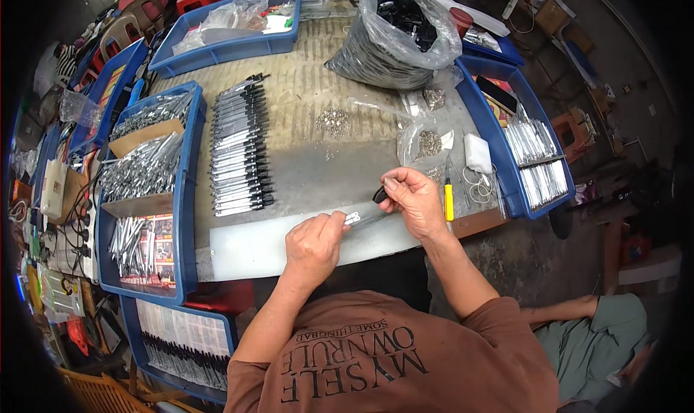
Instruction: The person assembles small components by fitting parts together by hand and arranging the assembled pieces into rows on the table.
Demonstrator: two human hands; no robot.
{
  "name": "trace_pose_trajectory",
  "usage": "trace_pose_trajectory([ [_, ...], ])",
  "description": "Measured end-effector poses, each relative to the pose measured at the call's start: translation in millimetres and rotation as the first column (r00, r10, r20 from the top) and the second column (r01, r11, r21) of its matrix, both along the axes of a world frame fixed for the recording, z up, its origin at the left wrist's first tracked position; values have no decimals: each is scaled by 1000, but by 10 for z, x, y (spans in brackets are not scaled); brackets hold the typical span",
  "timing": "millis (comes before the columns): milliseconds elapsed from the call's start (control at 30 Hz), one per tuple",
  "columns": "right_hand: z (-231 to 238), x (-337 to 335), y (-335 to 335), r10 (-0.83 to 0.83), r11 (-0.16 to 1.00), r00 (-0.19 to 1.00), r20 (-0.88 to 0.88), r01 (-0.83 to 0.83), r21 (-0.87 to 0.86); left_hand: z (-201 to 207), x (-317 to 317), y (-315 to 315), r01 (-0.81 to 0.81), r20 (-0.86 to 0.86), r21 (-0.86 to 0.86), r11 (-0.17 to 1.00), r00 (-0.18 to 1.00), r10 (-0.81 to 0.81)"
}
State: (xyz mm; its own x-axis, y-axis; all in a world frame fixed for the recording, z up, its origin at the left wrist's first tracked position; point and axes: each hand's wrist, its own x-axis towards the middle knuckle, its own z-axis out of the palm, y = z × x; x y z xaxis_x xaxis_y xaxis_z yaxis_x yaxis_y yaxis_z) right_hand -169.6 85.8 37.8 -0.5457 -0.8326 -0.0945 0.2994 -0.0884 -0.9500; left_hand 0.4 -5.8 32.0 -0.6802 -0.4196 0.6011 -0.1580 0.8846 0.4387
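Over the near edge of the table, my left hand [314, 243] is closed on a small flat silvery-white metal piece [352, 218], most of it hidden in the fingers. To its right, my right hand [415, 202] pinches a small black part [379, 195] between thumb and fingertips. A short gap separates the two pieces. Beneath both hands lies a translucent white sheet [249, 247] along the table's front. Left of centre, a long row of slim silver pieces with black ends [240, 153] lies side by side. A yellow-handled screwdriver [449, 202] rests beside my right hand.
At the left stands a blue divided tray [189, 218] of silver parts; another blue tray [510, 196] is at the right. A plastic bag of black parts [401, 37] stands at the back. Small metal bits [334, 122] lie mid-table. Another person's arm [560, 312] shows at lower right.
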Motion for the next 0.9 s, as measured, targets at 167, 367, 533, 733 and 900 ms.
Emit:
trace_pose_trajectory([
  [167, -14, 196, 135, -9, 1000, 1000, -29, 8, -11, 23, 73, 89, 21, 2, -14, 1000, 1000, -21],
  [367, -50, 320, 230, -52, 997, 999, -15, 51, -57, 2, 92, 150, 19, 10, -59, 998, 1000, -19],
  [533, -51, 418, 258, -60, 997, 998, 33, 61, -49, -11, 108, 183, 20, 6, -60, 998, 1000, -20],
  [733, -93, 515, 277, -71, 995, 997, 30, 73, -69, -9, 112, 230, 9, 22, -112, 994, 1000, -6],
  [900, -97, 603, 287, -111, 990, 992, -55, 106, -92, 5, 113, 239, -10, 7, -110, 994, 1000, 10],
])
